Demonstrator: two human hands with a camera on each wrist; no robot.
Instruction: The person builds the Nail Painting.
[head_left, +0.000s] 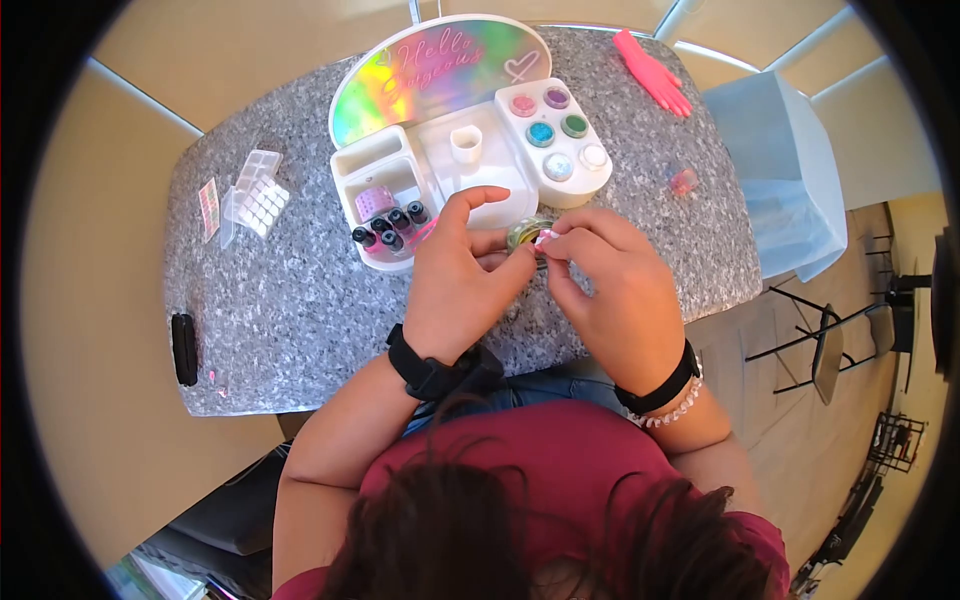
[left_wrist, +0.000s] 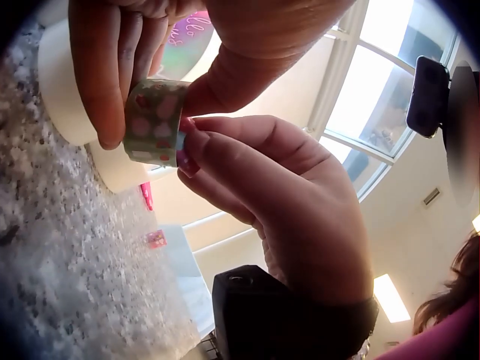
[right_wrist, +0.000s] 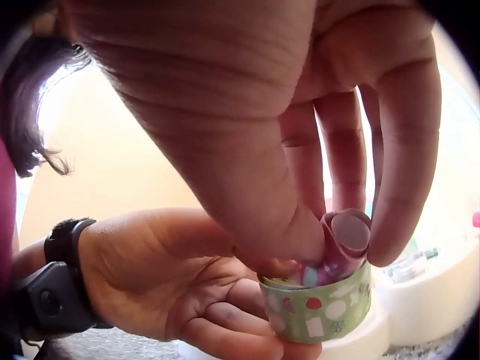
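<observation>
Indoor room (exact kind unclear), speckled table [head_left: 290,320], folding chairs [head_left: 828,358]

Table [head_left: 300,300], speckled, stone-like; display panel [head_left: 440,70], glossy, iridescent; organiser [head_left: 430,140], smooth white plastic; green-patterned roll [right_wrist: 322,315], paper-like.

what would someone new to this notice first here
The shiny rainbow "Hello Gorgeous" panel stands out first, upright at the back of the white organizer. Next come the bright pink gloves at the table's far right, and the green patterned ring held between the hands at the centre.
</observation>
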